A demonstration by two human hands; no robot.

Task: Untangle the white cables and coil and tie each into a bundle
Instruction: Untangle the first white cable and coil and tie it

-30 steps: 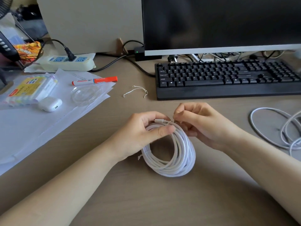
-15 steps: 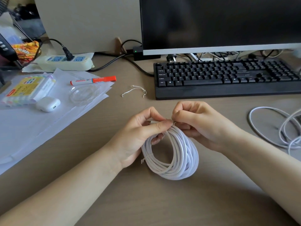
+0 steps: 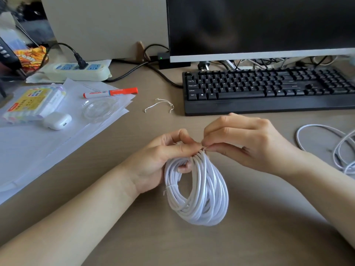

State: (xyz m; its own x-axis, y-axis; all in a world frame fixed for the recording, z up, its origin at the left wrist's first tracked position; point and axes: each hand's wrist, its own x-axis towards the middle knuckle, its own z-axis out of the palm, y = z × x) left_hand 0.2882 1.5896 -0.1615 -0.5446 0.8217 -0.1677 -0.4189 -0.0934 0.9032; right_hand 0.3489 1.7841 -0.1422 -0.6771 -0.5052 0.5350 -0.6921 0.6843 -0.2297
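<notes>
The coiled white cable [image 3: 199, 189] is being gripped by the left hand [image 3: 161, 160]; the right hand [image 3: 247, 144] is pinching a tie at frame centre, and should twist tightly.

White cable coil [image 3: 199, 191] held upright in my fingers.
A thin tie binds its left side; another white cable [image 3: 326, 143] lies loose at right.

Surface: tan wood-grain desk [image 3: 107, 217].
Far edge: keyboard [image 3: 269, 89], power strip [image 3: 78, 71].
Left: loose papers [image 3: 38, 143].
Middle: twist ties [image 3: 160, 106].
Right: uncoiled white cable [image 3: 326, 143].
</notes>
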